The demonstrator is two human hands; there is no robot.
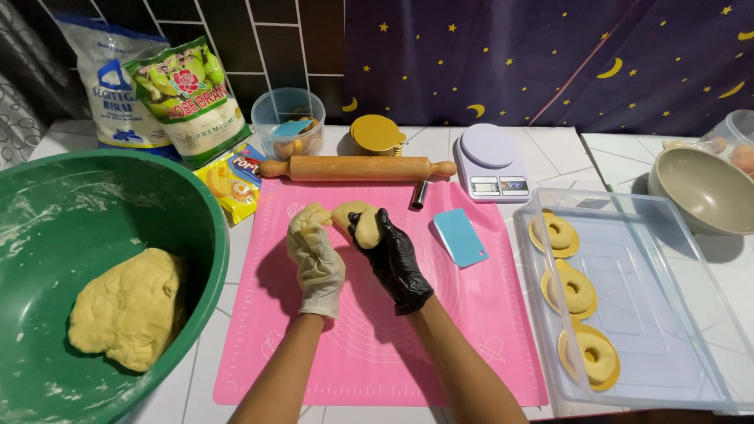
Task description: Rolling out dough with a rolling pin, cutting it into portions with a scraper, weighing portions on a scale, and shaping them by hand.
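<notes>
both hands, left hand [317,260] in a clear glove and right hand [390,254] in a black one, clamp a dough piece [348,213] together above the pink mat [473,324] near the surface's middle, lifted for shaping.

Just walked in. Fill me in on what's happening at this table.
A person is working a small piece of dough above a pink mat, gripping it with both hands: the left hand in a clear glove, the right hand in a black one. A big lump of dough sits in the green bowl. Three dough rings on gold discs lie in a clear tray. A rolling pin and scale stand behind.
</notes>
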